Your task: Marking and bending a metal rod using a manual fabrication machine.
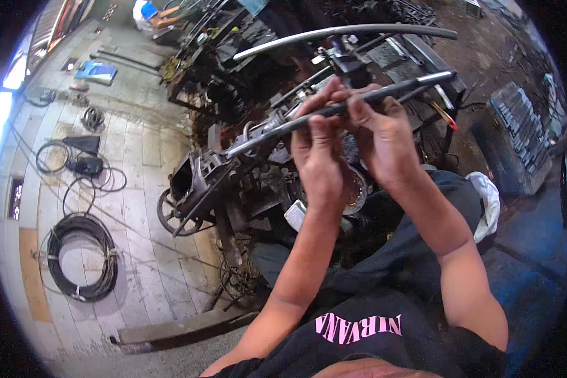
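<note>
A long dark metal rod [276, 131] with bright ends slants across in front of me, its right end higher in the picture. My left hand [321, 151] is closed on it near the middle, thumb on top. Close beside it, my right hand [385, 138] also grips the rod, thumb pressed along it. The undersides of the fingers are partly hidden. Beneath the rod stands a dark, greasy machine with a spoked handwheel [181, 213] at its left. Past my hands, a pale curved metal bar [346, 30] lies over the workbench.
Coiled black cable [82, 257] lies on the tiled floor to the left, with thinner loops beyond. A metal beam [183, 331] rests on the floor nearby. At right is a tray of short metal pieces [521, 129]. Another person [152, 17] works at the far left.
</note>
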A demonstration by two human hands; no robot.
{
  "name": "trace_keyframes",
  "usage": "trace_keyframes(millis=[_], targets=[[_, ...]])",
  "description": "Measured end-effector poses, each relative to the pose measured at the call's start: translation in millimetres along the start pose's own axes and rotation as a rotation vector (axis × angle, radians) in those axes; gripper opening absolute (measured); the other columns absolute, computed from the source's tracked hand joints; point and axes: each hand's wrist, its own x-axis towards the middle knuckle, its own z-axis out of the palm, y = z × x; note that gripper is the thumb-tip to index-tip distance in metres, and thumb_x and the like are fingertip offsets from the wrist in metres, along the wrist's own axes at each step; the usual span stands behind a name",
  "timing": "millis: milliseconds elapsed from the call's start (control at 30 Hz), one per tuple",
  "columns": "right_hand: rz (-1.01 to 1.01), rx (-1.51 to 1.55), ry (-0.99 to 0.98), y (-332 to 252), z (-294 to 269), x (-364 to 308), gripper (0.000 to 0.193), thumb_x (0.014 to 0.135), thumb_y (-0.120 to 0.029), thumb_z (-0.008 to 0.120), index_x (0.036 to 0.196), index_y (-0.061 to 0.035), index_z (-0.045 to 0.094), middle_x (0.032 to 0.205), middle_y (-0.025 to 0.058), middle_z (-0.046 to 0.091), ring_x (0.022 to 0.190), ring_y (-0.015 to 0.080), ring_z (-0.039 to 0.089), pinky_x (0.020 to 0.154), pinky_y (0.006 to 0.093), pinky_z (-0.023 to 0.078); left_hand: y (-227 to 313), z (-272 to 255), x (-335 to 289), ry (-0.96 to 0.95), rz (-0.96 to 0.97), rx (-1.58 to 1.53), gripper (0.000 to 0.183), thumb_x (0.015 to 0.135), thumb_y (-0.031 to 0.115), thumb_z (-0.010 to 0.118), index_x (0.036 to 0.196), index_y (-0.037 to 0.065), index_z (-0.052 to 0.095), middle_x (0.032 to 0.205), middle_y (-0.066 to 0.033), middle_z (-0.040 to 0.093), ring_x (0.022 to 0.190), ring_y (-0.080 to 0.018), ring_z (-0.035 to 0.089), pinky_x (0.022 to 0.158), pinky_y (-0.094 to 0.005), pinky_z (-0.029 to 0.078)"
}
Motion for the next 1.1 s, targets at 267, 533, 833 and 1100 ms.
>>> trace_keyframes(millis=[267,533,833,1100], targets=[[0.244,0.399,-0.327,-18.3,-8.5,7.6,0.035,0.095,-0.011,0.055,0.124,0.0092,0.057,0.129,0.0268,0.061,0.118,0.0358,0.062,0.104,0.0476,0.05,22.5,-2.6,9.6,0.106,-0.018,-0.258,0.028,0.098,0.037,0.055,0.116,0.015,0.056,0.14,-0.0056,0.056,0.136,-0.0254,0.047,0.111,-0.0406,0.044],[0.28,0.393,-0.718,-38.1,-47.2,40.3,0.085,0.101,-0.064,0.023,0.131,0.0078,0.055,0.132,0.0341,0.055,0.123,0.0437,0.057,0.101,0.058,0.048,38.0,-26.2,22.5,0.125,-0.079,-0.31,0.026,0.1,0.036,0.055,0.111,0.014,0.065,0.119,-0.0032,0.07,0.136,-0.0246,0.048,0.115,-0.052,0.026],[0.289,0.364,-0.788,-41.7,-54.4,34.4,0.099,0.096,-0.074,0.014,0.134,0.0083,0.053,0.121,0.0343,0.06,0.113,0.0452,0.061,0.1,0.0588,0.045,37.6,-19.1,20.5,0.204,-0.077,-0.226,0.029,0.097,0.037,0.061,0.109,0.01,0.064,0.105,-0.0081,0.072,0.131,-0.0261,0.052,0.111,-0.0505,0.03],[0.31,0.381,-0.71,-45.8,-55.8,30.4,0.103,0.095,-0.076,0.014,0.135,0.012,0.049,0.12,0.0344,0.061,0.107,0.046,0.064,0.099,0.0584,0.045,38.7,-8.6,18.8,0.235,-0.053,-0.172,0.034,0.095,0.039,0.063,0.109,0.008,0.063,0.103,-0.0081,0.072,0.13,-0.0263,0.053,0.11,-0.0481,0.033]])
